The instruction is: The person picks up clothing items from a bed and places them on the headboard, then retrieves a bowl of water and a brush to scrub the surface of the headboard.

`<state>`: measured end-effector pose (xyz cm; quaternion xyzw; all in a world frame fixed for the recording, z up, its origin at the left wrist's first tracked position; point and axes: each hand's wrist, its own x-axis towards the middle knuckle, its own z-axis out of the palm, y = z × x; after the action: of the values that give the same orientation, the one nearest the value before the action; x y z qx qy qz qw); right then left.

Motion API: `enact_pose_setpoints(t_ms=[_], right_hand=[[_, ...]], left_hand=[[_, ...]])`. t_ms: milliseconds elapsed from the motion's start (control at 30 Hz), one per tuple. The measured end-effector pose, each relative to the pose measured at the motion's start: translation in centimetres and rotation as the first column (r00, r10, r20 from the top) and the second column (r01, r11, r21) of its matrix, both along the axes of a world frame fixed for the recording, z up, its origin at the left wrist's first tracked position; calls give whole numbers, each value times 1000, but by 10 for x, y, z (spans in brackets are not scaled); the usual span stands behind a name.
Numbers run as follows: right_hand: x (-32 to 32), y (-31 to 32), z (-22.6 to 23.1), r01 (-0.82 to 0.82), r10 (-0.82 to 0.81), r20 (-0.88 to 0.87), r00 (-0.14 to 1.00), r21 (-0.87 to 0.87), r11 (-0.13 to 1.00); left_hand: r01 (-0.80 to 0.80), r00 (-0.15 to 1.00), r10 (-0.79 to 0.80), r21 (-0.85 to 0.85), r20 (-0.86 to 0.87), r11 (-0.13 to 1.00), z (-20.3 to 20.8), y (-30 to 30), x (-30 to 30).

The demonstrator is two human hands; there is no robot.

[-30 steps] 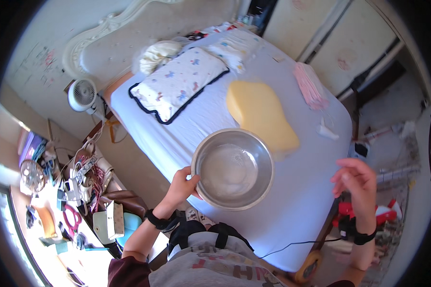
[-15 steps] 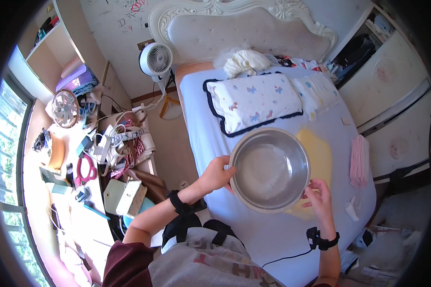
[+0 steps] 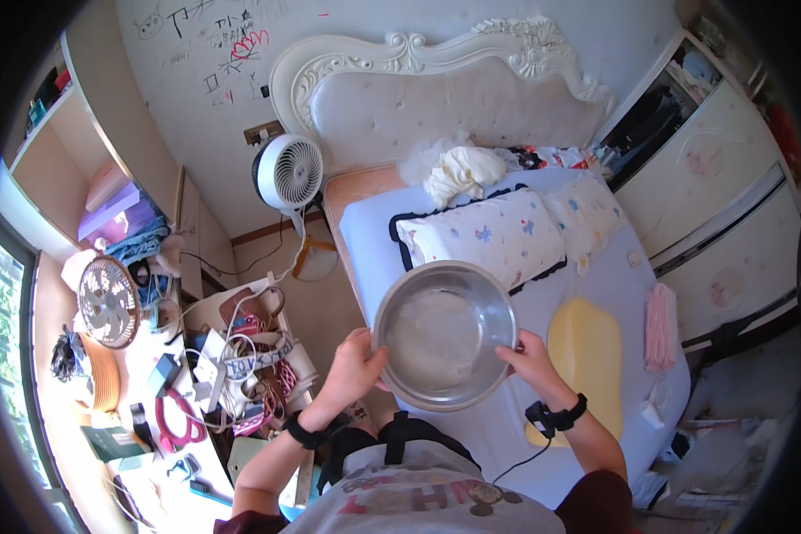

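I have the round metal bowl at the centre of the frame, held up between both hands, and its opening is turned toward my camera. The left hand grips the bowl at its left side: the thumb lies against the rim and points to the right, while the other fingers go behind the wall, where I see them only partly. The right hand is closed on the opposite side, with the thumb bent over the rim and the fingers mostly hidden below it. Both forearms rise from the lower part of the frame and lean inward, so that they make a wide V, with the elbows out to the sides. Each wrist carries a black band; the right one has also a small dark box, from which a thin cable runs down. The bottom of the bowl looks pale and glossy, and I cannot tell whether it contains a liquid. Behind the bowl is the bed, with a yellow pillow at right of centre, near the right hand. The crowded counter occupies the lower left.
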<state>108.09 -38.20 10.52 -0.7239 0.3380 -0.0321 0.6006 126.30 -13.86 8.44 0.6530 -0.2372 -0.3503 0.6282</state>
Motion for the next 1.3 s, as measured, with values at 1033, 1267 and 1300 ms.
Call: enact_pose_setpoints(t_ms=[1033,1267,1300], right_hand=[[522,-285,-254,62,-25,72,997,-579,813],[560,-379,-326,-38,-503,-427,751,-789,613],[565,-383,-332,-48,-491,-438,753,-781,623]], left_hand=[[-784,510,860,396,-25,477,-58,10,231],[-850,351,936,424,13,312,-60,3,247],[-845,367,930,425,21,324,-58,6,249]])
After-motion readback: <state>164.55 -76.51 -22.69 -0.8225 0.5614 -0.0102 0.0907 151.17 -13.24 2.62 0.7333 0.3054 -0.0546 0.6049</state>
